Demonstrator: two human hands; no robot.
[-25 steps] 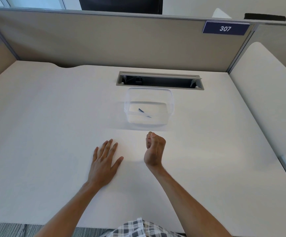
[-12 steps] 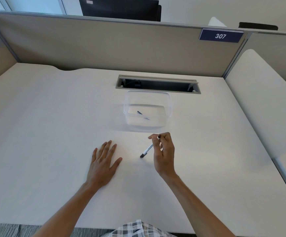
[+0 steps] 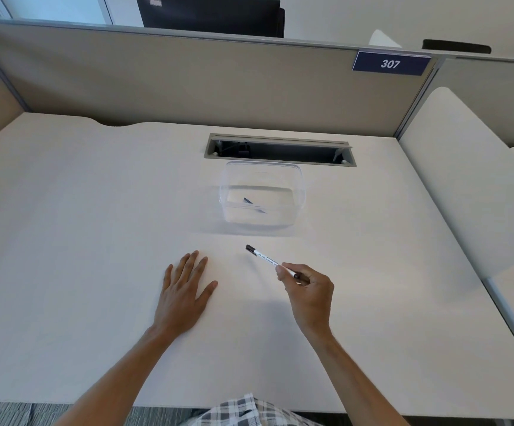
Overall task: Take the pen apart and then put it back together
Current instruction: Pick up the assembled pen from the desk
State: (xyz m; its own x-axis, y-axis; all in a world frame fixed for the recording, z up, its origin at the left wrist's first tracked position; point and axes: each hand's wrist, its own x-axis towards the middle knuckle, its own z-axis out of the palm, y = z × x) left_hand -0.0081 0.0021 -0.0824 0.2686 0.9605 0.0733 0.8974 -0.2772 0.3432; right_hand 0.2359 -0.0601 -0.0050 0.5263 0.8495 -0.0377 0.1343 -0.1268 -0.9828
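Right hand (image 3: 309,292): fingers pinched on one end of the pen (image 3: 268,259), lifted just above the bench (image 3: 80,241), black cap pointing away to the left.
Left hand (image 3: 185,290): flat on the bench, fingers spread, holding nothing.
Clear container (image 3: 262,195): beyond the pen, a small dark piece inside.

The white desk (image 3: 96,241) carries a clear container (image 3: 295,192), seemingly holding a small pen-like item, and the flat left hand (image 3: 185,290).

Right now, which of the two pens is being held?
The white pen with the black cap, pinched in the right hand over the desk. The other pen lies untouched inside the clear plastic container.
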